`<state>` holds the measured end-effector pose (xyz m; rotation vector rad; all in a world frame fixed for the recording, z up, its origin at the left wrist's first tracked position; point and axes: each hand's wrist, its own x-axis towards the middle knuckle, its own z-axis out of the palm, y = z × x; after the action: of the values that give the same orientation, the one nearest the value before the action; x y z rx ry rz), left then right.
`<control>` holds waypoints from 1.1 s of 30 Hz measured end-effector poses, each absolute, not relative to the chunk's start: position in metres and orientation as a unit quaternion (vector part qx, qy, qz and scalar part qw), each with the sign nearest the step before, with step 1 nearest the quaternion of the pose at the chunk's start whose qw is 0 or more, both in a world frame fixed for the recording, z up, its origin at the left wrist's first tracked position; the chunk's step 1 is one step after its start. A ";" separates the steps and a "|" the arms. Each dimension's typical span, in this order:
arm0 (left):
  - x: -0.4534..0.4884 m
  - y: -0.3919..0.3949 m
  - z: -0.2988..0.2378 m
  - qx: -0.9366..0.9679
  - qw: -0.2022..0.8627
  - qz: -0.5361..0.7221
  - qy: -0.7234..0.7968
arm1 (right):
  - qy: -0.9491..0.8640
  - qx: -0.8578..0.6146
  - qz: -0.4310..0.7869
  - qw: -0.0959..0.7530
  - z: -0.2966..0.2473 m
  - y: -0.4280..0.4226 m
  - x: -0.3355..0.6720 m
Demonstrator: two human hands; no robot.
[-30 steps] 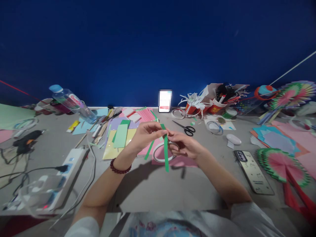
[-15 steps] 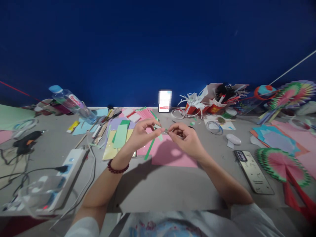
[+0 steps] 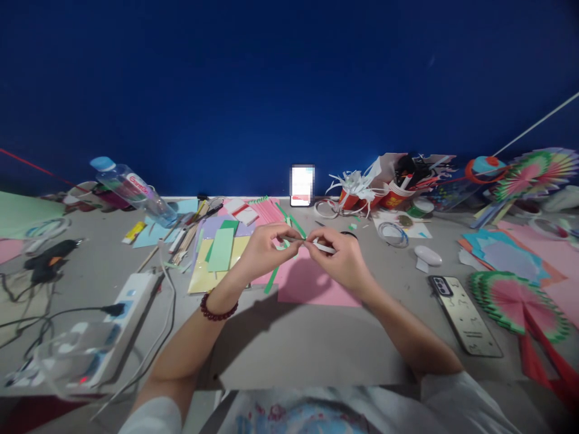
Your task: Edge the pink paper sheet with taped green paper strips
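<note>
My left hand (image 3: 269, 250) and my right hand (image 3: 339, 253) meet fingertip to fingertip above a sheet of pink paper (image 3: 319, 286). Both are closed in a pinch on a thin pale strip (image 3: 324, 248), whose white end shows under my right fingers. A narrow greyish length of it seems to run between the left fingers, and a bit of green shows where the tips meet. Most of what they grip is hidden. Green paper strips (image 3: 271, 281) lie just beyond and below my left hand. Light green paper (image 3: 221, 250) rests on a yellow packet (image 3: 199, 280) left of it.
A phone with a lit screen (image 3: 301, 185) stands against the blue wall. Red cups (image 3: 398, 196) with paper shreds and pens are at the back right. A second phone (image 3: 468, 316) and a folded paper fan (image 3: 520, 301) lie right. Leftward are a power strip (image 3: 120, 325), glue gun (image 3: 52, 259) and bottle (image 3: 136, 187).
My fingertips have come together, closing the small gap between them. The white strip end now shows at my right hand, where before a pale piece showed at my left.
</note>
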<state>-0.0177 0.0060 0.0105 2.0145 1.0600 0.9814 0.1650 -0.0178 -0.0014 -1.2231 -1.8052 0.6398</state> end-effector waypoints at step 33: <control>-0.003 0.013 -0.004 0.575 0.574 0.427 0.396 | -0.796 -0.449 -0.039 0.403 -0.015 -0.016 0.163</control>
<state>-0.0027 0.0129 -0.0041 1.3481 0.9271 1.0017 0.1634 -0.0159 -0.0152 -1.1350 -2.0106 -0.0997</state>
